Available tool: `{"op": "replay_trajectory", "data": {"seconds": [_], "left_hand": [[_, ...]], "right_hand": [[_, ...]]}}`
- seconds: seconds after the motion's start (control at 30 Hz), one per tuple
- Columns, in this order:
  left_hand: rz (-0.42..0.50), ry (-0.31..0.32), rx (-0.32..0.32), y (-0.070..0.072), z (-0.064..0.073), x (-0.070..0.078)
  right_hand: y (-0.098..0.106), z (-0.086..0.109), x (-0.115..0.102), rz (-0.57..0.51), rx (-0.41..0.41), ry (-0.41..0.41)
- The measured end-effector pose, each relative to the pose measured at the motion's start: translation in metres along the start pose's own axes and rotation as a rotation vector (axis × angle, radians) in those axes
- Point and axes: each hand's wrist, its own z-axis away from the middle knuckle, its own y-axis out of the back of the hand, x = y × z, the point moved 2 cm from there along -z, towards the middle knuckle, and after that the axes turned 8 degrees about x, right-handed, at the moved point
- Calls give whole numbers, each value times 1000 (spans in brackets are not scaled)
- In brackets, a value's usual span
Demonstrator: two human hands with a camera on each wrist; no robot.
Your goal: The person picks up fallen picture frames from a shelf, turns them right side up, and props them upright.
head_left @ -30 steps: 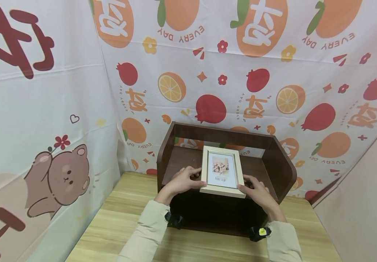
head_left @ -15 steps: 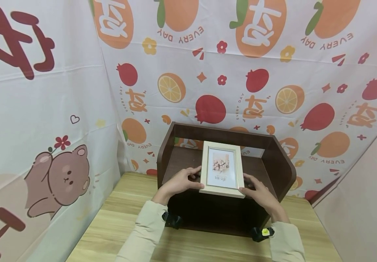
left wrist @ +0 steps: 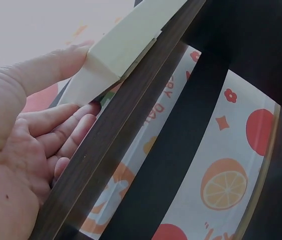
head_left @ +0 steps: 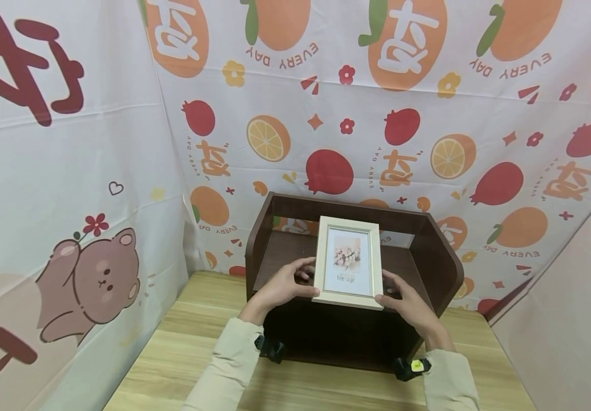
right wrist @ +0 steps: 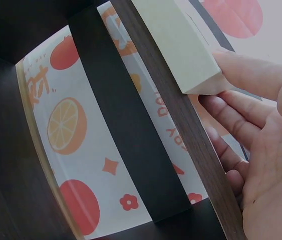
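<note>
The left hand (head_left: 281, 284) pinches the left bottom corner of the cream picture frame (head_left: 349, 261), thumb in front, fingers curled behind; the right hand (head_left: 407, 303) does the same at the right corner. Between them the frame stands tilted back on the dark wooden shelf (head_left: 436, 257), at its front edge. She seems to be setting it upright; next it needs steadying, then an easy release

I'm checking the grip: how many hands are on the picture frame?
2. The left hand holds the picture frame at its lower left corner, the right hand at its lower right corner, above the dark wooden shelf.
</note>
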Motion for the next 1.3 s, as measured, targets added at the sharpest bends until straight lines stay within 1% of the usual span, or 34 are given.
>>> {"op": "replay_trajectory", "data": {"seconds": [0.13, 0.33, 0.63, 0.83, 1.07, 1.3], "left_hand": [[27, 1, 5, 0, 0, -1], [55, -29, 11, 1, 0, -1], [88, -63, 11, 1, 1, -1], [91, -58, 27, 1, -1, 0], [124, -55, 46, 0, -1, 1], [110, -66, 76, 0, -2, -2]], "right_hand": [[-1, 0, 0, -11, 11, 10], [-1, -1, -1, -40, 21, 38], [-3, 0, -4, -72, 28, 9], [-6, -1, -2, -73, 47, 21], [-6, -1, -3, -83, 69, 25], [-7, 0, -3, -48, 82, 22]]}}
